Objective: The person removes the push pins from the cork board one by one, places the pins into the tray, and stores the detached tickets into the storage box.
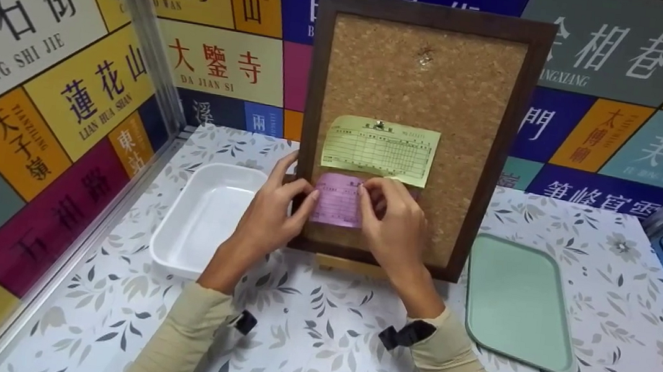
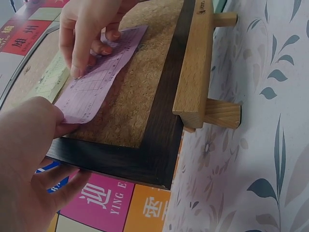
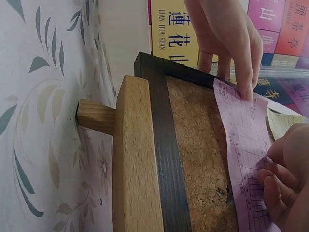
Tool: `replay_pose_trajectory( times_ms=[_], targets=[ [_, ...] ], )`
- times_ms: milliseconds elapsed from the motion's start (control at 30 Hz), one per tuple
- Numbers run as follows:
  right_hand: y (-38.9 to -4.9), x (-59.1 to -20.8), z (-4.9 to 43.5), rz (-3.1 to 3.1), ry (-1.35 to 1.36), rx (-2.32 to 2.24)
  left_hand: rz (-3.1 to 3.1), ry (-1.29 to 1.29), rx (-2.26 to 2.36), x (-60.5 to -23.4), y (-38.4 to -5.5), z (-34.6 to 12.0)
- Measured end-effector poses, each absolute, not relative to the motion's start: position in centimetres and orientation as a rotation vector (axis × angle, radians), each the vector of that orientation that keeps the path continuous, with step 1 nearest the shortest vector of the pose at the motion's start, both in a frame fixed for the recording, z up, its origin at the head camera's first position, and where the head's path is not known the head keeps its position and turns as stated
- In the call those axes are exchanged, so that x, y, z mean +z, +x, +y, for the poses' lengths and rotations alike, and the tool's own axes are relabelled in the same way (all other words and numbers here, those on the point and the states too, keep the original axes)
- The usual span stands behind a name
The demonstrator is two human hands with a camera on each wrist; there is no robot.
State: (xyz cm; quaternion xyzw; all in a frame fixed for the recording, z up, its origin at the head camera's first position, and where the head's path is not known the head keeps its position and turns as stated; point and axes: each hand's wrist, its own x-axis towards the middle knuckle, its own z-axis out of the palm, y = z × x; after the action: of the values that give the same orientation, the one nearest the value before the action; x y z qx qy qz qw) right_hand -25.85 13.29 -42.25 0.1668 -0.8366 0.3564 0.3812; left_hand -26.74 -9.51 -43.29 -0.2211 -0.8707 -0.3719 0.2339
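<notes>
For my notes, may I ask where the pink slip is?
In the head view, the pink slip is at the lower left of the corkboard, below the yellow slip.

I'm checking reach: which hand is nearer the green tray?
Right: the right hand, at the purple slip, is left of the green tray; the left hand is farther left.

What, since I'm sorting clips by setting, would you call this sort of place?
Probably a staged indoor booth: wall panels printed with place names border a leaf-patterned tabletop on three sides, where a framed corkboard stands on a wooden holder.
</notes>
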Motion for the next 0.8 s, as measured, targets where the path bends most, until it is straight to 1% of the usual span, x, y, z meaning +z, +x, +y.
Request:
replay_pose_trajectory(
  times_ms=[400, 800],
  targets=[
    [-25.3, -42.0, 13.1, -2.184, 0.408, 0.956, -2.364, -0.583, -1.007, -43.4, -26.7, -9.4],
    [-25.2, -40.7, 14.1, -2.125, 0.479, 1.118, -2.382, -0.532, -1.006, -43.3, -26.7, -9.4]
  ],
)
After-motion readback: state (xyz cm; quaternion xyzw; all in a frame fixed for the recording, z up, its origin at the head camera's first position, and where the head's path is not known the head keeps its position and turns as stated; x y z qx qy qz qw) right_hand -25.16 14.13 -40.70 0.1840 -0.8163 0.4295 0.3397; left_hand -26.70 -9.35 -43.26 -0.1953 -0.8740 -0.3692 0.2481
